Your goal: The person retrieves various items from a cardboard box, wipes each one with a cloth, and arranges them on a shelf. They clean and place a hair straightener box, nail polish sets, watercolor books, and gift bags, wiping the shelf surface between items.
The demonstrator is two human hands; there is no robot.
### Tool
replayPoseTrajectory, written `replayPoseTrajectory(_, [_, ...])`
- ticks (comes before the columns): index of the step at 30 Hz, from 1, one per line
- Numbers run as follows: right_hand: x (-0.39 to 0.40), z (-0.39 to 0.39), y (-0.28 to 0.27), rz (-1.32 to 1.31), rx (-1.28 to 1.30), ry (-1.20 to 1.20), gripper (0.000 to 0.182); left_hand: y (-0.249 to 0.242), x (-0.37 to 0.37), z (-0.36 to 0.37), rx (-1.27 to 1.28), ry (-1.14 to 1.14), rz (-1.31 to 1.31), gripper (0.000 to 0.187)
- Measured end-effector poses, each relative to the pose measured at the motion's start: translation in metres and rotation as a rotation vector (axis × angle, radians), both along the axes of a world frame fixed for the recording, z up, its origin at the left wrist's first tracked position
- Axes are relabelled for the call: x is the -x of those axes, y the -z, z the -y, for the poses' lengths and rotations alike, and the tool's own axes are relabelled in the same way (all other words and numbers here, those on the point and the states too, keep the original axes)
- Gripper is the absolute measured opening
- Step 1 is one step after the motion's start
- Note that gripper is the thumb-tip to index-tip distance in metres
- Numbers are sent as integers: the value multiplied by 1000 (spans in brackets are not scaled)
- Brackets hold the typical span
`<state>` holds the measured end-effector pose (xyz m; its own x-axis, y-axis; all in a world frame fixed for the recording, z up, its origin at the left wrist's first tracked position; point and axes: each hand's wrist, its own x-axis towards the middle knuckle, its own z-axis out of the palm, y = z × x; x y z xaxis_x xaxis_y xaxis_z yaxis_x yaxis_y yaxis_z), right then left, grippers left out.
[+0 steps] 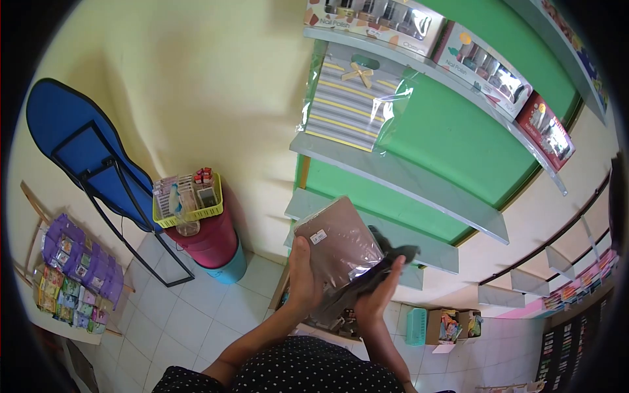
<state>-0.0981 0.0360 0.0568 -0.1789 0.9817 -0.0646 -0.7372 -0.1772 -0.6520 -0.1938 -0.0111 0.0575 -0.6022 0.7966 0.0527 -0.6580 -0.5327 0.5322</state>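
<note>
My left hand (304, 278) grips a flat, brownish-grey package (344, 239) in shiny clear plastic, with a small white label near its upper left corner. My thumb lies along its left edge. Beside and partly behind it, a crumpled black thing (350, 288), perhaps a thin bag or cloth, is held in my right hand (379, 295), with the thumb up along it. Part of it sticks out to the right, above that thumb. Just beyond the package are the lower grey shelves (393, 229) of a green-backed rack.
Boxed nail polish sets (481, 69) stand on an upper shelf, with a striped gift bag (350, 101) below. At left, a yellow basket (190, 213) tops a maroon bin (206, 242) next to a blue ironing board (85, 144). Cardboard boxes (434, 327) sit on the floor at right.
</note>
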Motion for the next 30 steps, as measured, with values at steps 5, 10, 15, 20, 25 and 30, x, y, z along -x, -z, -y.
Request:
replayPoseTrajectory(5, [10, 8, 6, 596, -867, 303, 45, 0, 6, 1, 93, -55, -89, 41])
replayPoseTrajectory(10, [20, 30, -2, 1339, -1371, 344, 48, 13, 11, -11, 46, -59, -367, 37])
replayPoseTrajectory(15, [1, 4, 18, 1352, -1632, 424, 47, 6, 16, -9, 95, -64, -427, 26])
replayPoseTrajectory(20, [-1, -22, -29, 943, -1065, 318, 41, -25, 46, -25, 143, -183, -697, 26])
replayPoseTrajectory(25, [10, -92, -65, 985, -908, -190, 52, -63, 86, -82, -77, -161, -966, 30])
replayPoseTrajectory(30, [38, -147, -114, 890, -824, -207, 43, -103, 121, -129, -97, -216, -1158, 37])
